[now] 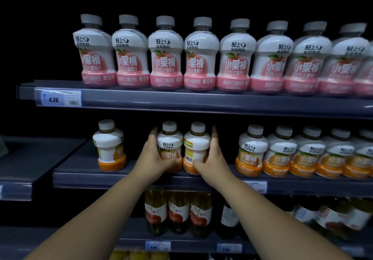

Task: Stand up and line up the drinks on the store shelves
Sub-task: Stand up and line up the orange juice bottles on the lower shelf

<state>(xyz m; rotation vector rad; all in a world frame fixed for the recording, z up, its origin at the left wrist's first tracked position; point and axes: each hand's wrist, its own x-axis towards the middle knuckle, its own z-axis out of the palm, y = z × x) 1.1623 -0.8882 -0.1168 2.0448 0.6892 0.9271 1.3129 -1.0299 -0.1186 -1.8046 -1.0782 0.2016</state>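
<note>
Head view: orange bottles (170, 141) sit between left grip (153, 156), right grip (214, 156).

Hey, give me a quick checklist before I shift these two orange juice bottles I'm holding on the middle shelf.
1. The left grip wraps the left orange bottle: ok.
2. The right grip wraps the right orange bottle: ok.
3. Both upright: ok.
4. Label of the right orange bottle facing out: not ok, barcode shows.
5. Pair joined to the orange row at right: not ok, gap.
6. The lone orange bottle at left facing front: not ok, turned sideways.
</note>
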